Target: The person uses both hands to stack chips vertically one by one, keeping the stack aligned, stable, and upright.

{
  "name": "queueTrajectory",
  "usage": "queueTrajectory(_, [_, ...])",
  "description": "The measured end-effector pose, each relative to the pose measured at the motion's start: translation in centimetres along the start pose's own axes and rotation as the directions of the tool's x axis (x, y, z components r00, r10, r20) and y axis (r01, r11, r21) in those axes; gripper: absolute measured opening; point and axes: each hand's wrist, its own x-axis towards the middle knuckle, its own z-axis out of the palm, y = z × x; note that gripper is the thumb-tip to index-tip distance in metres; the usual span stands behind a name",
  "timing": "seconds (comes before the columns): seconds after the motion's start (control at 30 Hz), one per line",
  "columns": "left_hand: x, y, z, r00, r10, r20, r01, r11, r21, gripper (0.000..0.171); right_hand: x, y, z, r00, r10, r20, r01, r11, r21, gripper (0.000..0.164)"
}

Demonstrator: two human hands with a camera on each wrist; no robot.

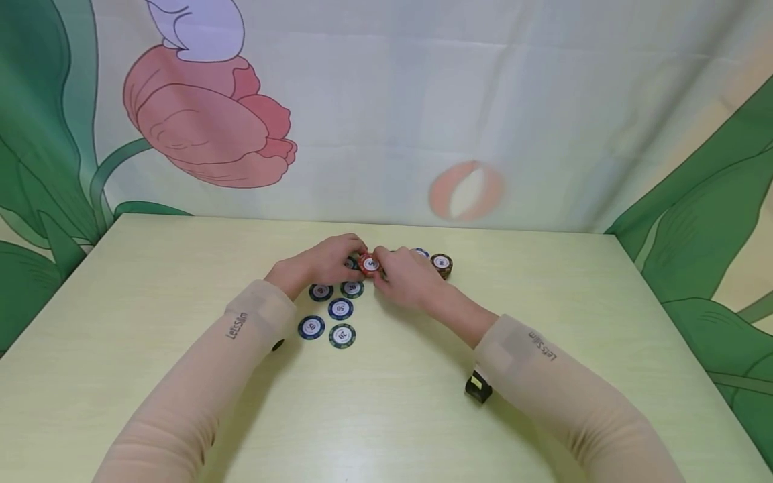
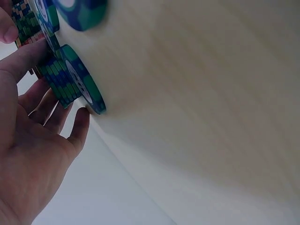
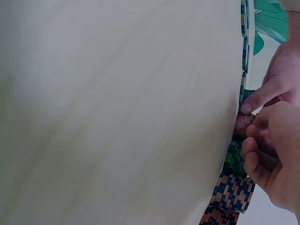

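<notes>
A stack of red poker chips [image 1: 370, 264] stands upright between the two hands near the table's far edge. My left hand [image 1: 332, 260] grips it from the left, thumb in front and fingers behind. From the other side my right hand [image 1: 410, 275] holds the same stack with thumb and fingers. Close against the left hand's fingers stands a blue-green chip stack [image 2: 61, 82], with a flat-faced chip [image 2: 84, 80] before it. A green chip stack [image 3: 234, 157] stands beside the red one [image 3: 242, 126], partly covered by the right fingers.
Several loose blue and green chips, among them a 50 chip [image 1: 341, 308] and a 20 chip [image 1: 342, 335], lie flat before the left hand. Right of the hands stand a blue-and-orange stack [image 3: 233, 192] and a dark stack [image 1: 442, 263]. A patterned curtain [image 1: 362, 121] hangs behind the table.
</notes>
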Motion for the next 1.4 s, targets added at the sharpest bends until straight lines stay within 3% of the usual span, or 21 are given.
queueTrajectory(0.83, [0.27, 0.1, -0.1, 0.999, -0.032, 0.0, 0.032, 0.999, -0.004, 0.041, 0.24, -0.12, 0.14, 0.999, -0.006, -0.049, 0.006, 1.0, -0.001, 0.016])
queueTrajectory(1.03, [0.09, -0.04, -0.06, 1.0, -0.008, -0.009, 0.008, 1.0, -0.004, 0.04, 0.26, -0.19, 0.22, 0.998, -0.015, -0.054, 0.015, 1.0, 0.002, 0.02])
queueTrajectory(1.23, [-0.07, -0.35, 0.0, 0.999, 0.032, -0.001, -0.032, 0.999, -0.006, 0.04, 0.39, -0.23, 0.18, 0.989, -0.06, -0.137, 0.064, 0.998, 0.027, 0.014])
queueTrajectory(1.4, [-0.3, -0.48, -0.02, 0.999, 0.031, 0.021, -0.03, 0.999, -0.019, 0.048, 0.53, -0.14, -0.07, 0.978, -0.097, -0.186, 0.095, 0.995, -0.018, 0.014])
